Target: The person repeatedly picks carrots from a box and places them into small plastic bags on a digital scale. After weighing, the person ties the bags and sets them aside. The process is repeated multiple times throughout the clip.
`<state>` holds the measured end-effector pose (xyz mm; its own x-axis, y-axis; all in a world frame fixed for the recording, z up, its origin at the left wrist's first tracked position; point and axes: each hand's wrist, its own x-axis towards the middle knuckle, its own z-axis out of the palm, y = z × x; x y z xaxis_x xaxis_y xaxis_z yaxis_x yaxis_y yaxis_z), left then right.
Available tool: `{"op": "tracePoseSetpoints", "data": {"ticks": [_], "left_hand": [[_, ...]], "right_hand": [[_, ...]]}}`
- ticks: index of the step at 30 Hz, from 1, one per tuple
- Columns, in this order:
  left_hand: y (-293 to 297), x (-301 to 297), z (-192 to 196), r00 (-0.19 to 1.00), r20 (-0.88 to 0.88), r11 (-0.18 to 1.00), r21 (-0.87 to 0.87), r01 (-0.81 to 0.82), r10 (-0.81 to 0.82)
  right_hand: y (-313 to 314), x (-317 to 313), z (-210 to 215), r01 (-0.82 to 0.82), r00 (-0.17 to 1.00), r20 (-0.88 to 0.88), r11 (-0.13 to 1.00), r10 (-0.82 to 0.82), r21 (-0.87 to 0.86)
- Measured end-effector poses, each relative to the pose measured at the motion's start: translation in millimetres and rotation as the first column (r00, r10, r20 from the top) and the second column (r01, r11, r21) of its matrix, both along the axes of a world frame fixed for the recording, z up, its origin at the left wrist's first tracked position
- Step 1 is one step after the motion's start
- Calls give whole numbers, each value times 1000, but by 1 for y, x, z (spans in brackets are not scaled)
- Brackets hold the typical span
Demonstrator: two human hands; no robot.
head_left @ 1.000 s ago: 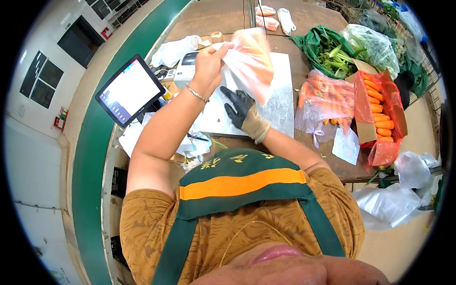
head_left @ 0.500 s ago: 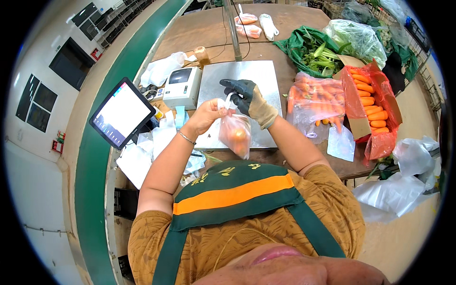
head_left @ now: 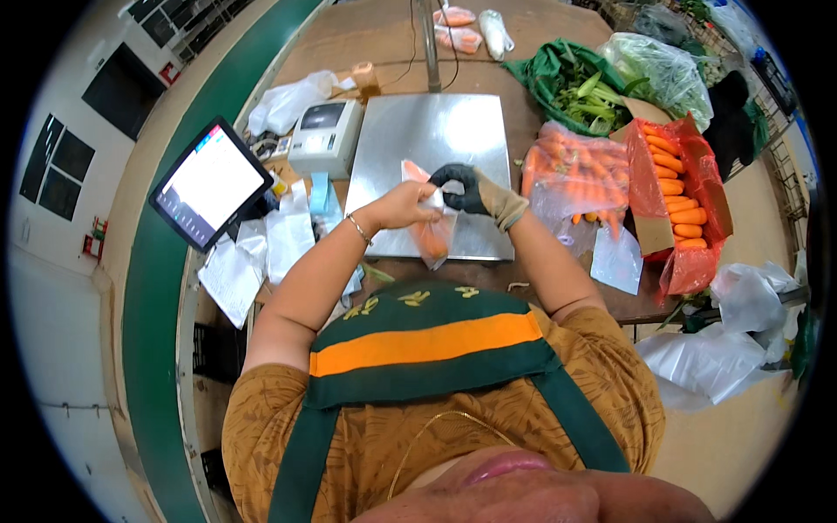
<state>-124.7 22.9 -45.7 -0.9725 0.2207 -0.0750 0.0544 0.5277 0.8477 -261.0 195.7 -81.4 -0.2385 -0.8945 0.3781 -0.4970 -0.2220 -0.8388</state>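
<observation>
A small clear plastic bag of carrots (head_left: 432,239) is at the front part of a shiny metal weighing plate (head_left: 436,122). Its whitish gathered neck sits between both my hands. My left hand (head_left: 403,206), bare with a bracelet at the wrist, is closed on that neck. From the other side my right hand (head_left: 478,192), in a black and beige glove, pinches the top of the same bag. The bag's lower end hangs toward me; whether it rests on the plate I cannot tell.
To the left stand a tilted touchscreen (head_left: 214,183) and a white label printer (head_left: 327,138), with loose papers nearby. Right of the plate lie a big bag of carrots (head_left: 575,174) and an open carrot box (head_left: 684,192). Greens (head_left: 588,96) and a metal pole (head_left: 431,52) are farther back.
My right hand has turned and moved down against my left, its fingers now closed on the bag's neck. The bag has tilted, and carrot shows above my left hand too.
</observation>
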Motion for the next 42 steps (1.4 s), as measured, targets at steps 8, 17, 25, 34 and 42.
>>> {"op": "tracePoseSetpoints", "data": {"ticks": [8,17,25,34,42], "left_hand": [[2,2,-27,685,-593,838,-32,-544,422],[9,5,-39,807,-440,910,59,-411,393],[14,18,-36,840,-542,871,-413,-267,0],[-7,122,-64,720,-576,815,-151,-559,387],[6,200,-105,592,-284,619,8,-785,754]], "right_hand": [[-5,41,-2,185,975,96,972,-200,146],[6,31,20,267,814,-447,923,-370,-279],[37,63,76,74,853,481,959,-204,274],[118,-52,108,405,771,462,897,-439,176],[26,-305,54,526,694,399,801,-599,287]]}}
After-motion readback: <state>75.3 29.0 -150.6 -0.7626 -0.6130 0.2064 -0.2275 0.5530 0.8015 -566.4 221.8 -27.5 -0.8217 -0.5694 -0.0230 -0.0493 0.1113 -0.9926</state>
